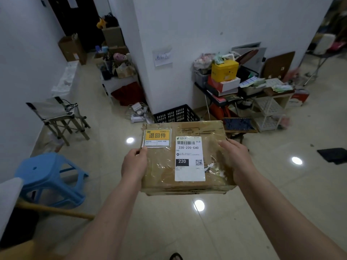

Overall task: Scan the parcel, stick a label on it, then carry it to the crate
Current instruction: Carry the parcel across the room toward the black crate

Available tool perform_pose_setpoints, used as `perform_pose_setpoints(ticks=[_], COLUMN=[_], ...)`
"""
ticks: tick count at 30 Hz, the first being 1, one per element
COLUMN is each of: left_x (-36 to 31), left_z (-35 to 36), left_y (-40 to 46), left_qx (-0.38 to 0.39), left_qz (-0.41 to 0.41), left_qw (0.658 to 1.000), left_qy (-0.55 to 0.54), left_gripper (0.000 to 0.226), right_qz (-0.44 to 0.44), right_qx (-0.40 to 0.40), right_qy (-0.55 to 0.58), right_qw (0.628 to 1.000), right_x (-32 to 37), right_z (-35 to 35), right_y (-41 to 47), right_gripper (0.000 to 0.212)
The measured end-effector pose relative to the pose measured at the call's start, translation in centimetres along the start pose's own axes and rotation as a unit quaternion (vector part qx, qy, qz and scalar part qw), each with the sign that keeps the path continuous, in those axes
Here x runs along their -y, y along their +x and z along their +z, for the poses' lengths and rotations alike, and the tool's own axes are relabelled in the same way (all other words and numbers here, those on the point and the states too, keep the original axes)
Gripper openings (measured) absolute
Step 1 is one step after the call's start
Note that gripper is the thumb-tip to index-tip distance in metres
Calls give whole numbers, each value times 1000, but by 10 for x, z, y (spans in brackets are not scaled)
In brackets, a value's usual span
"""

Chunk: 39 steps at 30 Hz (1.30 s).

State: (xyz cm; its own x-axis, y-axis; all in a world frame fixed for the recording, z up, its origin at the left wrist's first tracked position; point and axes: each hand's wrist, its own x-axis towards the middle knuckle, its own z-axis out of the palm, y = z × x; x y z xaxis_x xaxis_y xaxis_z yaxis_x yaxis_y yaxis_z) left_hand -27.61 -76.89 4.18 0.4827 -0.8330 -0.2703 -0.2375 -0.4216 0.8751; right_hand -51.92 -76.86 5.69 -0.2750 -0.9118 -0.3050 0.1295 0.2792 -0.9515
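Observation:
A taped brown cardboard parcel (163, 166) is held flat in front of me above the floor. My left hand (134, 163) grips its left edge, thumb on top by a yellow label (157, 137) stuck at the parcel's far left corner. My right hand (235, 159) grips the right edge, fingers spread over the top. A white shipping label (189, 158) with a barcode and "220-220-C40" lies on the middle of the top. A black plastic crate (176, 113) stands on the floor just beyond the parcel, against the white wall.
A blue plastic stool (50, 181) stands at the left, a folding chair (58, 117) behind it. A cluttered low table (234, 87) with a yellow box and a white rack (268, 113) stand right of the crate. Cables and a power strip (139, 115) lie left of the crate.

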Motion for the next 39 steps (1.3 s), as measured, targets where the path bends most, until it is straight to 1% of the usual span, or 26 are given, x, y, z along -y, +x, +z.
perform_pose_setpoints(ticks=[8,16,20,23,30,34,39], left_x=[-39,-57,-73,-94,-142,-159,-177], left_z=[4,36,61,89,157,183,204], left_y=[89,149,182,212,273,306,356], left_qx=[13,25,20,8,-23,-37,-35], left_qz=[15,-9,-13,-8,-11,-21,-49], left_qw=[1000,999,999,999,998,997,996], left_qy=[-24,-34,-35,-43,-57,-67,-66], left_gripper=[33,31,27,26,17,21,24], right_qz=[-14,4,16,13,-24,-18,-1], right_qx=[-14,-15,11,11,31,32,48], right_qy=[-1,-17,-38,-27,-21,-27,-23], right_qw=[1000,1000,999,999,999,999,999], right_x=[31,46,55,69,109,123,133], right_z=[49,68,75,76,73,80,99], right_y=[61,129,172,216,318,367,425], right_gripper=[8,10,11,11,16,16,15])
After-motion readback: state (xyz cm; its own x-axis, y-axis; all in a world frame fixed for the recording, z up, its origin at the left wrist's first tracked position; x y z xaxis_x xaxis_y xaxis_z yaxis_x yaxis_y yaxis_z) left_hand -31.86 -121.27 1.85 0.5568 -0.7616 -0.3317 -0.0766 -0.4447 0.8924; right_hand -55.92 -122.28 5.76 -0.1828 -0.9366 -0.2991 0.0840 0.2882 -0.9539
